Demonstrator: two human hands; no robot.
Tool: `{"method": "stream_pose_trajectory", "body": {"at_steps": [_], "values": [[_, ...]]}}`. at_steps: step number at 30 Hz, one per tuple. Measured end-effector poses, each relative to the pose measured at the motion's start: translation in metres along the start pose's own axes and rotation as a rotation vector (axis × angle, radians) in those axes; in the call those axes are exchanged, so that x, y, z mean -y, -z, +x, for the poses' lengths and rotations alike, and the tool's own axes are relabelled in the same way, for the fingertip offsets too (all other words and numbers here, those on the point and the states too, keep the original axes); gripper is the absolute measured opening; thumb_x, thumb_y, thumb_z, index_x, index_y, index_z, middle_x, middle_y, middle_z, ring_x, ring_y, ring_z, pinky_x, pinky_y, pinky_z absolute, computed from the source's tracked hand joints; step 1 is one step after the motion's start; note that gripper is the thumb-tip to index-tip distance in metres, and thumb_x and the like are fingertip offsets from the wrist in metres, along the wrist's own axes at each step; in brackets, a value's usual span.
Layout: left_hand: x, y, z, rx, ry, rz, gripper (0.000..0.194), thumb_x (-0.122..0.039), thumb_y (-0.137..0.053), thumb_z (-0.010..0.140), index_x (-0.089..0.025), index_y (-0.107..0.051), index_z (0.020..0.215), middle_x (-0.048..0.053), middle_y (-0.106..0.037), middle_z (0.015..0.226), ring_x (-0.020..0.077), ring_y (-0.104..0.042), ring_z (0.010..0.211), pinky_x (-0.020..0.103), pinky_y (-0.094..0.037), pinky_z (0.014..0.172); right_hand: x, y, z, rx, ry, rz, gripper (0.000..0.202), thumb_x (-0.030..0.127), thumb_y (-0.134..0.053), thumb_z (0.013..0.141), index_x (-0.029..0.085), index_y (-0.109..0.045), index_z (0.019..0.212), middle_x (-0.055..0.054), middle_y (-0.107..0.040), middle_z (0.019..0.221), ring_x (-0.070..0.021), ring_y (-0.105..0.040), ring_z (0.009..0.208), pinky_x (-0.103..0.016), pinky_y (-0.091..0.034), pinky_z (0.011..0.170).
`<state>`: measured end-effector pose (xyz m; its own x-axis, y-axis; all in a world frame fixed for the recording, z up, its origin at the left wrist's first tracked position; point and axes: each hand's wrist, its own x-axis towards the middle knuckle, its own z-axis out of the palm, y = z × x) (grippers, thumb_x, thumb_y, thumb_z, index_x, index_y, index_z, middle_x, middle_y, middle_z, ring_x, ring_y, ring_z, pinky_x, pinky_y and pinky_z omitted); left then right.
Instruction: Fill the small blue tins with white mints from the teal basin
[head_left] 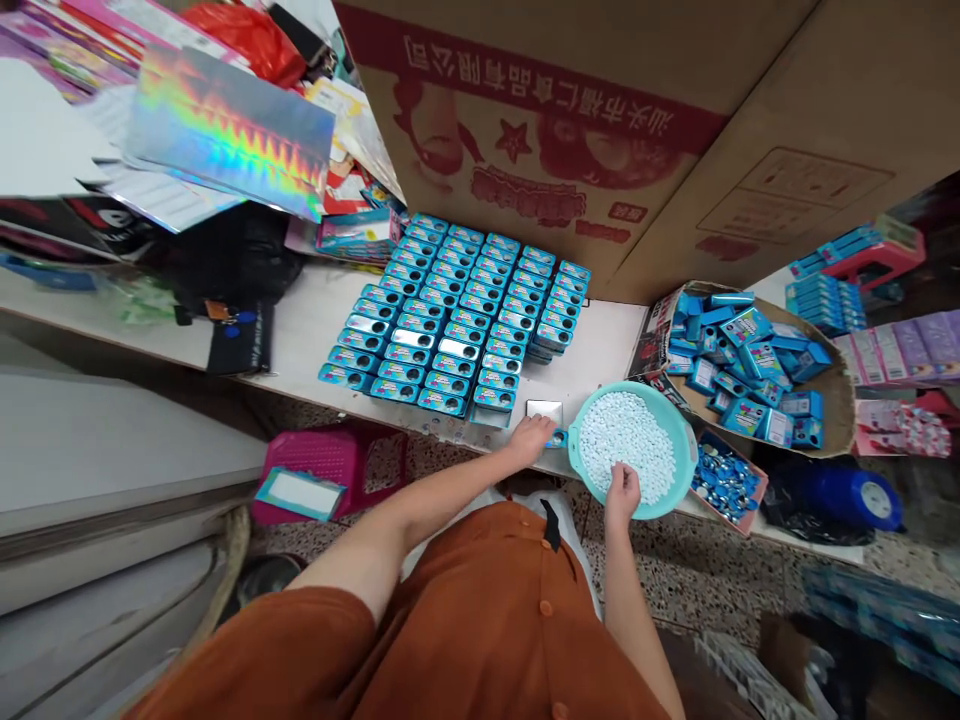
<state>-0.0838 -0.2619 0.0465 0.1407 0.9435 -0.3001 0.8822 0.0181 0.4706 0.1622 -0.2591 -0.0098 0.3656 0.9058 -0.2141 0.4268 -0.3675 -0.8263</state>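
Observation:
My left hand (531,440) is closed at the table's front edge around a small blue tin (556,438), whose pale, shiny lid (545,409) stands open. The fingers cover part of the tin. Just right of it, a turquoise basin (684,440) holds a heap of small white pellets (626,430). Over the near part of the heap, my right hand (623,490) has its fingers bunched together at the pellets; whatever lies between the fingertips is mostly hidden. Left of my hands, rows of small blue tins (450,310) are stacked side by side, a few with bare silvery tops.
A large cardboard carton (525,130) stands behind the rows. To the right are a cut-down box (844,420) of blue packs and a small tray (752,515) of blue and silver pieces. A pink stool (300,450) is below left; papers and a black bag (232,260) lie left.

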Motion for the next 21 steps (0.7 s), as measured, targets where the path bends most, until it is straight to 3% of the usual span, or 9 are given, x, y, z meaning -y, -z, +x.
{"method": "stream_pose_trajectory", "body": {"at_steps": [4, 7, 9, 14, 21], "values": [[0.014, 0.017, -0.07, -0.14, -0.142, -0.029, 0.05, -0.007, -0.048, 0.074, -0.021, -0.048, 0.121, 0.008, -0.055, 0.118, 0.0229, -0.046, 0.111, 0.036, -0.04, 0.093, -0.006, 0.002, 0.0, 0.037, -0.012, 0.003, 0.039, 0.052, -0.052, 0.073, 0.017, -0.062, 0.088, -0.007, -0.066, 0.089, -0.0205, -0.061, 0.087, -0.03, -0.045, 0.079], [0.03, 0.03, -0.109, -0.258, -0.095, -0.016, 0.052, -0.005, -0.047, 0.072, -0.02, -0.049, 0.122, 0.009, -0.054, 0.12, 0.024, -0.045, 0.112, 0.038, -0.039, 0.094, -0.003, -0.002, 0.0, 0.052, -0.021, 0.028, 0.039, 0.053, -0.052, 0.073, 0.017, -0.062, 0.085, -0.007, -0.067, 0.086, -0.0201, -0.061, 0.084, -0.03, -0.045, 0.078], [0.04, 0.036, -0.121, -0.323, -0.047, 0.014, 0.052, -0.004, -0.046, 0.072, -0.019, -0.05, 0.121, 0.009, -0.055, 0.119, 0.0248, -0.046, 0.111, 0.039, -0.039, 0.094, 0.001, -0.007, -0.001, 0.06, -0.02, 0.049, 0.038, 0.053, -0.053, 0.073, 0.017, -0.061, 0.082, -0.006, -0.067, 0.082, -0.0196, -0.061, 0.082, -0.03, -0.045, 0.078], [0.059, 0.038, -0.115, -0.393, 0.005, 0.082, 0.049, -0.004, -0.042, 0.077, -0.021, -0.052, 0.122, 0.01, -0.056, 0.118, 0.0245, -0.048, 0.11, 0.04, -0.04, 0.093, 0.015, -0.019, -0.003, 0.101, 0.025, 0.045, 0.036, 0.051, -0.052, 0.074, 0.017, -0.062, 0.079, -0.005, -0.067, 0.081, -0.0191, -0.06, 0.08, -0.03, -0.044, 0.079], [0.078, 0.037, -0.097, -0.295, -0.073, 0.188, 0.044, -0.008, -0.041, 0.083, -0.022, -0.049, 0.123, 0.008, -0.056, 0.12, 0.0229, -0.047, 0.114, 0.038, -0.038, 0.096, 0.025, -0.013, -0.007, 0.101, 0.027, 0.088, 0.037, 0.051, -0.052, 0.073, 0.016, -0.063, 0.081, -0.008, -0.069, 0.087, -0.0209, -0.061, 0.087, -0.031, -0.044, 0.081]]}}
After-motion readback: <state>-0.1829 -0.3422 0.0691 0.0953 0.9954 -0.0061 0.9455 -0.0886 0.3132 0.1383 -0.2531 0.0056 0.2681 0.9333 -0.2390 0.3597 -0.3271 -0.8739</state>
